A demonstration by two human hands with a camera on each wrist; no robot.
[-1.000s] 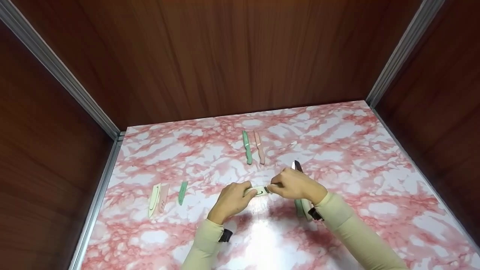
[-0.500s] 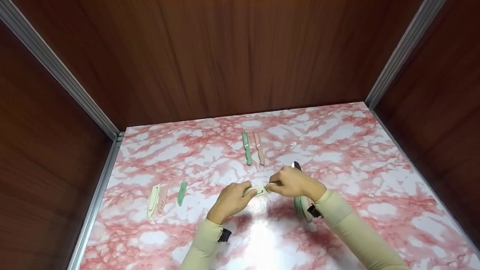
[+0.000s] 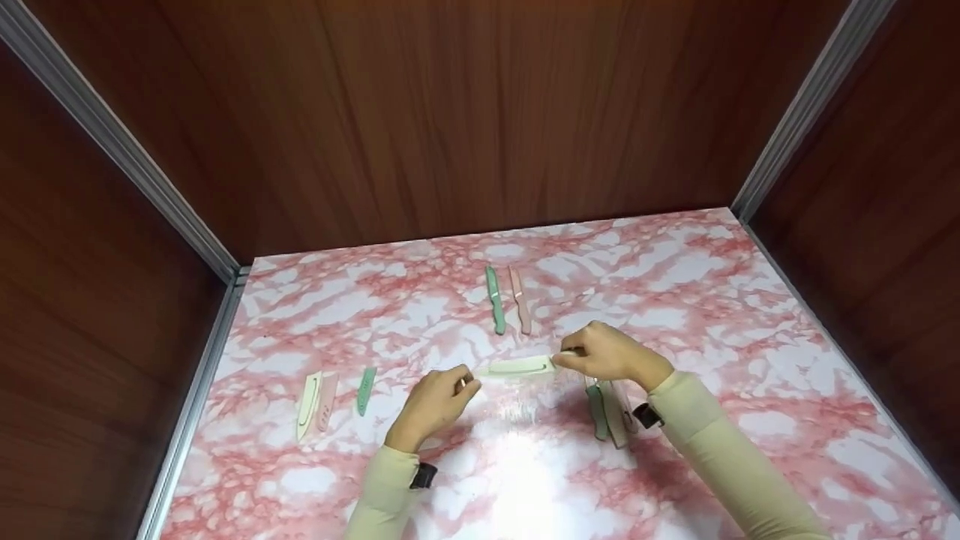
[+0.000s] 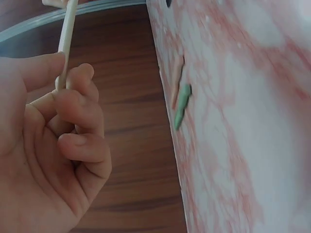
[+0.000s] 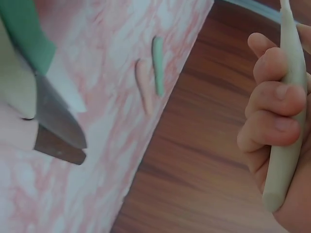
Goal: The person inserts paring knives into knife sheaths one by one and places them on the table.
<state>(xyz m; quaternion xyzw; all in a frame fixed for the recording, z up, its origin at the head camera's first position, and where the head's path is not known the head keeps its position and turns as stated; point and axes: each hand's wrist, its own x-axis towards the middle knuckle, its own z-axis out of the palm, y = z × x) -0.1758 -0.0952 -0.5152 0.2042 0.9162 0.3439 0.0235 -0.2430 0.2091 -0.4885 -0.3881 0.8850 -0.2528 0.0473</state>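
My right hand [image 3: 611, 352] grips the pale cream handle [image 5: 285, 145] of a knife, fingers curled round it. A pale cream sheath [image 3: 517, 366] with a curved slot covers the knife's blade; it lies level between my hands in the head view. At the sheath's far end is my left hand [image 3: 433, 401]; in the left wrist view its thumb and finger pinch the pale end [image 4: 63, 73]. Below my right wrist lie knives with a green handle [image 3: 598, 412], a cream handle [image 3: 615, 424] and a pink handle [image 5: 17, 128], with bare blades [image 5: 58, 114] in the right wrist view.
A green knife [image 3: 496, 301] and a pink knife [image 3: 520, 301] lie side by side farther back. At left are a cream sheath [image 3: 307, 405], a pink sheath [image 3: 326, 401] and a green sheath [image 3: 365, 391]. Brown wood walls [image 3: 480, 120] enclose the marbled table [image 3: 675, 270].
The dark gap between sheath and handle has closed. My left hand has slid left toward the sheath's end, baring more of it, while my right hand has moved right and slightly up with the knife.
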